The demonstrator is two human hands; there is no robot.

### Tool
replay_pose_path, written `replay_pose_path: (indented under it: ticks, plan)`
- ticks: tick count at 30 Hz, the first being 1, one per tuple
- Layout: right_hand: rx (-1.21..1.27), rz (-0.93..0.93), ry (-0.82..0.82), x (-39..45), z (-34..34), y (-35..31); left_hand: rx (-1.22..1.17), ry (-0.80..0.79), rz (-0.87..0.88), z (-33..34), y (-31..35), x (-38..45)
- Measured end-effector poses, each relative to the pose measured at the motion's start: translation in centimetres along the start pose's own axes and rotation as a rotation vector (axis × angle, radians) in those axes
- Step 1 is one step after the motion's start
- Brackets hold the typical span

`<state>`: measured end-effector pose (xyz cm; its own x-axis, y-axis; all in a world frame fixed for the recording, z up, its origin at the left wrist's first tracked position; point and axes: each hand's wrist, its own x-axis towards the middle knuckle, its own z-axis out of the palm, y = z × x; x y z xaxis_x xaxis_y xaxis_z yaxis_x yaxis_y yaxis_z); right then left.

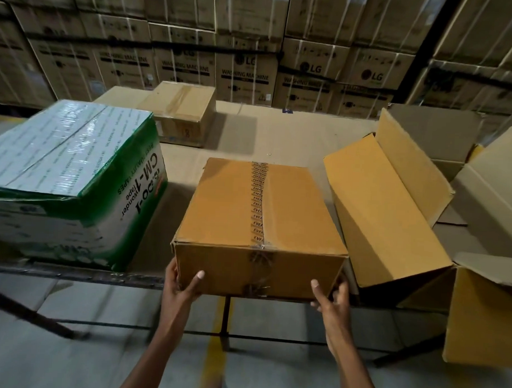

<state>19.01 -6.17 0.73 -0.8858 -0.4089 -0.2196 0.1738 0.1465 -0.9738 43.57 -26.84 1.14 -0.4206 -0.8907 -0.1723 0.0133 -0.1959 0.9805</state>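
Taped carton at worktop near edge, between tape carton and open carton. Left hand, right hand clasp lower corners. Step: carton handling, likely lift or set-down. Next: even two-handed lift, clear of neighbours.

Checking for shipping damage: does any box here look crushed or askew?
Yes. The green box, left on the table, sits skewed, its near top edge dented. The open box on the right lies tilted, flaps open. The taped box, gripped by left hand and right hand, looks sound.
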Motion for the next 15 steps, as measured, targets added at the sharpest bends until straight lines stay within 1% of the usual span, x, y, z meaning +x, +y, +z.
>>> replay_pose_path:
  ticks: [4, 6, 9, 12, 15]
  plan:
    - [0.157, -0.179, 0.078, -0.1, 0.5, -4.6, -0.03, 0.019, 0.147, 0.8, 4.0, -0.1]
    - [0.215, -0.269, 0.095, -0.1, 0.6, -7.2, -0.004, 0.034, 0.242, 1.4, 6.2, 0.1]
    - [0.294, -0.407, 0.035, 0.0, 1.0, -11.6, 0.067, 0.061, 0.339, 1.7, 9.3, 1.1]
    - [0.304, -0.443, -0.007, 0.9, 1.6, -15.4, 0.125, 0.042, 0.417, 1.8, 12.6, 2.6]
    - [0.232, -0.484, -0.065, 1.6, 2.1, -17.8, 0.201, 0.02, 0.486, 1.5, 15.2, 3.9]
